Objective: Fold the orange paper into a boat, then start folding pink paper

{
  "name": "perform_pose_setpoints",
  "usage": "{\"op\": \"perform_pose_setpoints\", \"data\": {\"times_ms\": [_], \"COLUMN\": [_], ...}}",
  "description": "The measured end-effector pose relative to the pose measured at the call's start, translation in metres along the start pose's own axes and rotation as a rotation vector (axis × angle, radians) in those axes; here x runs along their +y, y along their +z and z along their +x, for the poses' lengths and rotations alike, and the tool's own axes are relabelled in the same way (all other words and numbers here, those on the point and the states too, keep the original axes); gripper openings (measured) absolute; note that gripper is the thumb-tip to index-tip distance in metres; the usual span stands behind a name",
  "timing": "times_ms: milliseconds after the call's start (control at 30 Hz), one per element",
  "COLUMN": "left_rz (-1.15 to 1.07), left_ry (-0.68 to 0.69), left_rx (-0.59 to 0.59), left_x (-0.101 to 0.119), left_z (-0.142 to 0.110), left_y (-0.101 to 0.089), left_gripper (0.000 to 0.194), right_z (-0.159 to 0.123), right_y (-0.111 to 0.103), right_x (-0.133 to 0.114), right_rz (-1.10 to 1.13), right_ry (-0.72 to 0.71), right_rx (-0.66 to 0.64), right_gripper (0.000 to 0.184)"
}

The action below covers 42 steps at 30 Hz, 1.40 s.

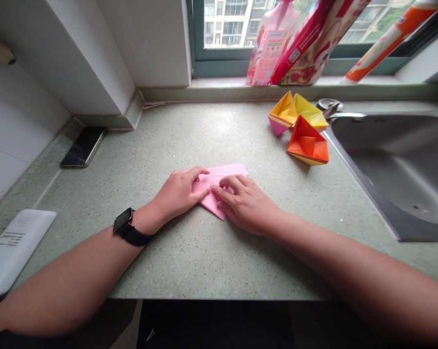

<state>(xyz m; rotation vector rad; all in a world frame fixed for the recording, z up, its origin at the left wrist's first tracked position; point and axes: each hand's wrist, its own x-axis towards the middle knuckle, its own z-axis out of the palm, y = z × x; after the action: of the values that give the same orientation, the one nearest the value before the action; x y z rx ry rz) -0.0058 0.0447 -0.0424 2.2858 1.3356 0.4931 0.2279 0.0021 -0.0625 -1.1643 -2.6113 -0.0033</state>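
Observation:
A folded sheet of pink paper (229,169) lies on the counter in front of me, partly covered by my fingers. My left hand (182,190) grips its left side, with the thumb and index finger curved around that edge. From the right, my right hand (246,201) presses on the paper with bent fingers, its fingertips near my left thumb. One corner of the sheet points toward me between the hands. The undersides of the fingers are hidden. A black smartwatch (123,221) is on my left wrist.
Folded paper pieces in yellow (284,110), yellow-green (311,114) and orange-red (308,143) stand beside the metal sink (404,160). A phone (83,146) and a white device (20,247) lie at left. Several packages, including a pink pouch (271,48), line the windowsill.

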Motion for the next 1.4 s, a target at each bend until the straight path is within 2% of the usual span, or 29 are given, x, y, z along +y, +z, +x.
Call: {"op": "perform_pose_setpoints", "data": {"times_ms": [267, 367, 467, 533, 633, 733, 1400], "left_rz": [-0.004, 0.005, 0.108, 0.185, 0.185, 0.175, 0.329], "left_ry": [-0.014, 0.025, 0.159, 0.31, 0.586, 0.707, 0.736], "left_rx": [-0.022, -0.01, 0.094, 0.139, 0.023, -0.102, -0.164], "left_x": [0.0, -0.003, -0.003, 0.0, 0.009, 0.017, 0.02], "left_z": [-0.001, -0.002, -0.008, -0.015, -0.028, -0.037, -0.044], "left_y": [-0.002, -0.002, -0.004, -0.007, -0.01, -0.009, -0.01], "left_gripper": [0.035, 0.034, 0.03, 0.021, 0.017, 0.024, 0.03], "right_z": [0.003, 0.004, 0.005, 0.006, 0.007, 0.007, 0.006], "right_y": [0.002, 0.002, 0.001, 0.001, 0.0, 0.001, 0.001], "right_x": [0.003, 0.005, 0.007, 0.008, 0.01, 0.012, 0.012], "right_rz": [-0.021, -0.016, 0.002, 0.022, 0.05, 0.063, 0.058], "right_ry": [-0.002, -0.013, -0.012, -0.002, 0.008, -0.004, -0.012], "right_rx": [0.012, 0.002, -0.008, -0.014, -0.034, -0.054, -0.039], "right_gripper": [0.034, 0.038, 0.042, 0.042, 0.039, 0.041, 0.039]}}
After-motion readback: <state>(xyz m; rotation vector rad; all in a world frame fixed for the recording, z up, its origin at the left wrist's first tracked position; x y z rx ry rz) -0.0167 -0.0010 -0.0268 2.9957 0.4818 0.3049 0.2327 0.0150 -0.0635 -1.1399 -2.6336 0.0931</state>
